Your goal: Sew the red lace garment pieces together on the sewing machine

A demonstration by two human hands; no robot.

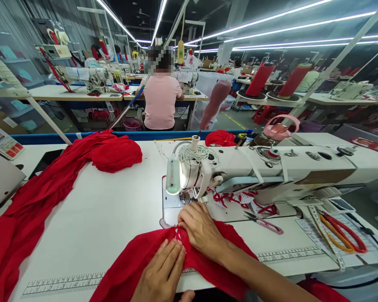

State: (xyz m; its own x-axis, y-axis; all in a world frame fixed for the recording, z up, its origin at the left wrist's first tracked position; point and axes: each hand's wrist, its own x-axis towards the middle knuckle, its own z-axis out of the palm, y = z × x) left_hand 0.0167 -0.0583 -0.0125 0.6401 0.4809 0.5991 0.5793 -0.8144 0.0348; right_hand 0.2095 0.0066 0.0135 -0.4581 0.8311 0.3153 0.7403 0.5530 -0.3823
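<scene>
Both hands work on a piece of red fabric (135,256) spread over the front edge of the table, just before the sewing machine (239,167). My left hand (164,268) lies flat on the cloth with its fingers stretched out, beside a small white patterned strip (177,235). With fingers bent together, my right hand (200,228) pinches the cloth at the upper end of that strip, close to the needle area (189,196). The lamp by the machine head is lit. What lies under the right palm is hidden.
A long heap of red cloth (66,180) runs along the left side. Thread snips (264,222) lie right of my hands, with orange- and red-handled scissors (343,235) farther right. Patterned trim (236,197) sits beneath the machine arm. A person (162,98) sits ahead, back turned.
</scene>
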